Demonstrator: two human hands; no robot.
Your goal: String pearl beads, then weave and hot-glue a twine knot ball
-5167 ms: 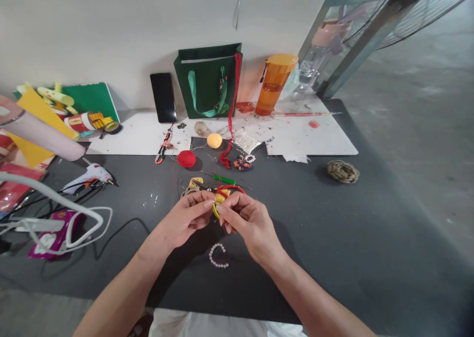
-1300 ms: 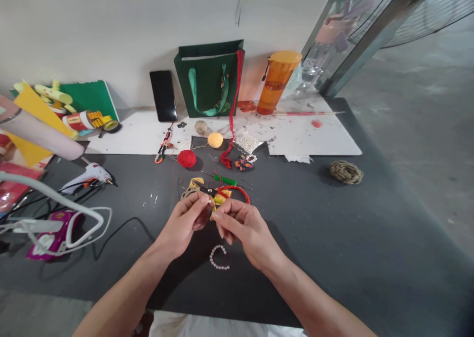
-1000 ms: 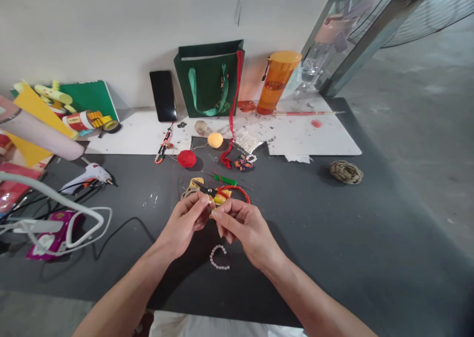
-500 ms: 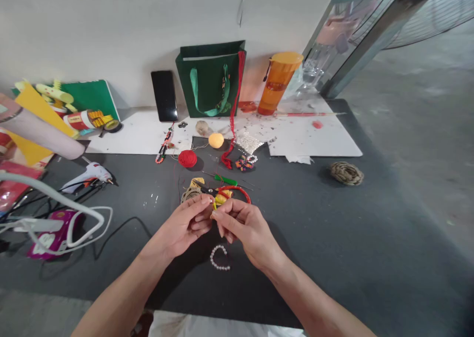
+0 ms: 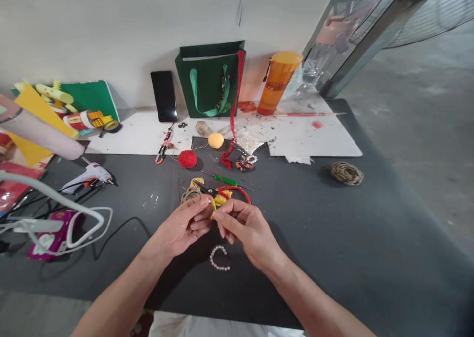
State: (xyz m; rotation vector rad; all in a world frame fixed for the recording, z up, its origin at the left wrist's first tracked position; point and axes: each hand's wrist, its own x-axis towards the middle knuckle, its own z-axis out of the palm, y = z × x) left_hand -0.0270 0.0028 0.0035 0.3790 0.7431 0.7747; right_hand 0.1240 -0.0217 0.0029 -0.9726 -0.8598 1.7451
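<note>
My left hand (image 5: pixel 188 223) and my right hand (image 5: pixel 244 228) meet fingertip to fingertip above the dark tabletop. Thumb and forefinger of the left are pinched together on something too small to make out, with a whitish spot at the tips. A thin yellow strip (image 5: pixel 214 205) runs up from the pinched fingertips of the right toward the left. Below the hands lies a curved string of pearl beads (image 5: pixel 212 261). Just beyond the fingers are scissors with red handles (image 5: pixel 242 192), a coil of beige cord (image 5: pixel 189 194) and a green-handled tool (image 5: pixel 225 180), partly overlapping.
Farther back sit a red yarn ball (image 5: pixel 187 158), a yellow ball (image 5: pixel 216 140), a bag of clear beads (image 5: pixel 249 143) and a green paper bag (image 5: pixel 211 82). A glue gun (image 5: pixel 91 176) and cables lie left; a twine bundle (image 5: pixel 347 173) rests right.
Both hands stay nearly in place. The fingertips have shifted only slightly, and the yellow strip between them shows a little differently.
</note>
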